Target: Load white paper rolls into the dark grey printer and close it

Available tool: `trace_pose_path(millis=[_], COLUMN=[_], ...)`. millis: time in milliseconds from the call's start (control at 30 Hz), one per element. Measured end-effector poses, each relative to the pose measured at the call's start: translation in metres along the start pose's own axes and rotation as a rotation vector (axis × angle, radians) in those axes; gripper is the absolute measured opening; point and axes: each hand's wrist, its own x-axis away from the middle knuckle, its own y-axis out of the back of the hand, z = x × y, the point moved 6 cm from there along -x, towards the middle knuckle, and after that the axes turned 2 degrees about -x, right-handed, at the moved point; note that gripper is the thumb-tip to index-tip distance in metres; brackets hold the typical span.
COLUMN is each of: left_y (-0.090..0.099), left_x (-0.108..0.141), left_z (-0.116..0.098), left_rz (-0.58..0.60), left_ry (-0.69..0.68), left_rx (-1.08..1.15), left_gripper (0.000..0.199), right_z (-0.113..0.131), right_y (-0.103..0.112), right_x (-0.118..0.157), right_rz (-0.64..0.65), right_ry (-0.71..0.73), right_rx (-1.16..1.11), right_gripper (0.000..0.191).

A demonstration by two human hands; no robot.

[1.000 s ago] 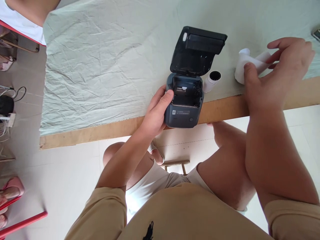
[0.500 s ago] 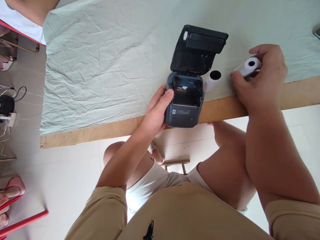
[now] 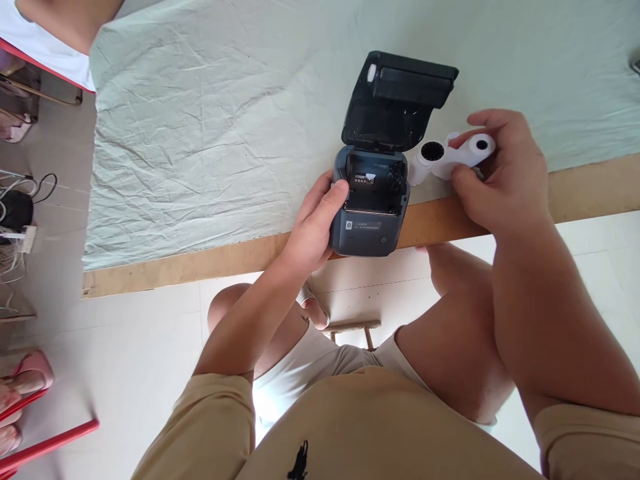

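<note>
A dark label printer (image 3: 373,230) is at the table's front edge, its black lid (image 3: 395,100) raised and its compartment exposed. My left hand (image 3: 320,217) grips the printer's left side, thumb on the rim. To the right of the printer stands a white roll with a wide dark core (image 3: 419,168). My right hand (image 3: 505,170) has its fingers and thumb around a second white roll with a small dark core (image 3: 473,151), which is tilted and close beside the first roll. The far fingers are partly hidden behind it.
A pale green cloth (image 3: 210,127) covers the table, with a bare wooden edge (image 3: 185,268) in front. Another person's arm (image 3: 73,23) reaches in at the top left. A dark object (image 3: 635,63) lies at the far right.
My right hand has moved left with the small-core roll, bringing it nearer the wide-core roll. My left hand and the printer have barely moved.
</note>
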Motion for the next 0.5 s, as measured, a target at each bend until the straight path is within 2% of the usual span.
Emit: trace_pose_path(millis=[100,233,367,433,500], left_y=[-0.001,-0.002,-0.002,-0.001,0.0], left_x=[0.001,0.001,-0.001,-0.001,-0.002], left_z=[-0.001,-0.003,-0.001,0.001,0.002], left_rz=[-0.007,-0.015,-0.001,-0.001,-0.009], left_ry=[0.001,-0.01,-0.011,-0.005,-0.002], left_rx=[-0.018,-0.005,0.004,0.002,-0.009], left_gripper=[0.046,0.042,0.037,0.04,0.045], right_z=[-0.001,-0.009,-0.011,-0.015,-0.026], right_y=[0.002,0.004,-0.001,-0.004,-0.004], right_x=[0.001,0.001,0.0,-0.003,-0.007], right_rz=[-0.025,-0.028,-0.03,-0.101,-0.213], right_ry=[0.047,-0.025,-0.008,-0.028,-0.076], right_rx=[0.109,0.055,0.112,0.095,-0.078], right_gripper=[0.072,0.085,0.082,0.094,0.099])
